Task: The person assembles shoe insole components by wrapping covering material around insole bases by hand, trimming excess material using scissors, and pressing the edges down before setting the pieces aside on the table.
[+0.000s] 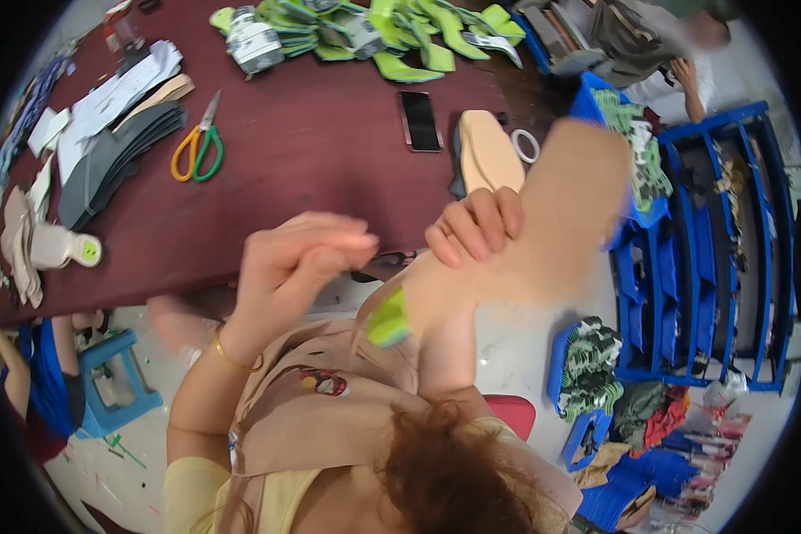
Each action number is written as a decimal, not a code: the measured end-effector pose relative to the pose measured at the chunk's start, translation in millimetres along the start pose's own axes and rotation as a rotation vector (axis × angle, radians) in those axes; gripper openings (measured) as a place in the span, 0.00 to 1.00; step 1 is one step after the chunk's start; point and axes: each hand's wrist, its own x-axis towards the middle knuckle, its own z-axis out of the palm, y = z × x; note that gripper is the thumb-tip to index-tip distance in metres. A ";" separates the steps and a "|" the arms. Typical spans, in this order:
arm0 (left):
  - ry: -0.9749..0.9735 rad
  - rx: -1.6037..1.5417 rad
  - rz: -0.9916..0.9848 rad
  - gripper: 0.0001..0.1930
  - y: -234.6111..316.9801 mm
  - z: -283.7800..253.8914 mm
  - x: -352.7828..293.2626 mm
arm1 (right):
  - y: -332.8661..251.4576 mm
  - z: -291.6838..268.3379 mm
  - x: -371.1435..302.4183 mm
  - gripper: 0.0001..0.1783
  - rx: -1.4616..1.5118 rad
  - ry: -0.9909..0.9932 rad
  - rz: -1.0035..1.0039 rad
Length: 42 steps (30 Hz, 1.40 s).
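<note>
My right hand [476, 227] grips a large beige insole-shaped sheet [565, 214], its fingers folded over the upper edge. The sheet slants up to the right and its far end is smeared by motion. At its lower left end shows a bright green piece [388, 320]; how it is joined to the sheet I cannot tell. My left hand [298, 262] is raised left of the sheet, apart from it, over the table's near edge. Its fingers are pressed together with the thumb close under them, slightly blurred; whether something small is between them is hidden.
On the dark red table [303, 142] lie scissors [198, 147], a phone [421, 121], beige insoles [491, 153], a white ring [525, 146], dark grey pieces [120, 165] and green bundles [365, 31]. A blue rack [730, 240] and blue bins [583, 374] stand right. Another person [685, 71] is behind.
</note>
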 end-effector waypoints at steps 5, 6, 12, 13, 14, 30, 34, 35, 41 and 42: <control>0.045 -0.441 -0.440 0.19 11.6 18.6 10.5 | 29.8 22.2 -20.2 0.36 -0.754 0.818 0.227; 0.065 -0.429 -0.445 0.19 7.8 15.3 8.6 | 33.3 24.4 -24.3 0.35 -0.781 0.852 0.276; -0.068 -0.558 -0.532 0.19 -16.0 -10.5 1.5 | 39.3 29.2 -21.9 0.33 -0.659 0.988 0.413; -0.120 -0.822 -0.382 0.23 -33.0 -13.2 -3.7 | 27.5 22.5 -32.5 0.33 -0.531 0.904 0.455; -0.147 -0.973 -0.395 0.29 -39.4 -22.7 -1.7 | 30.8 22.3 -28.0 0.33 -0.524 0.902 0.460; -0.262 -0.333 -0.371 0.21 -10.2 -4.8 -14.9 | 49.8 30.3 -10.2 0.34 -0.430 0.987 0.697; -0.170 -0.110 -0.358 0.19 -9.0 -5.6 -13.8 | 63.1 40.3 1.6 0.31 -0.538 1.043 0.644; -0.170 -0.109 -0.360 0.19 -10.5 -4.4 -13.9 | 66.7 39.9 1.5 0.28 -0.626 1.074 0.617; -0.021 0.404 -0.169 0.18 -39.9 3.0 -16.5 | 76.0 34.8 -8.5 0.21 -0.808 1.175 0.546; -0.085 0.496 -0.198 0.19 -44.4 2.5 -17.6 | 76.6 33.2 -12.9 0.21 -0.872 1.179 0.527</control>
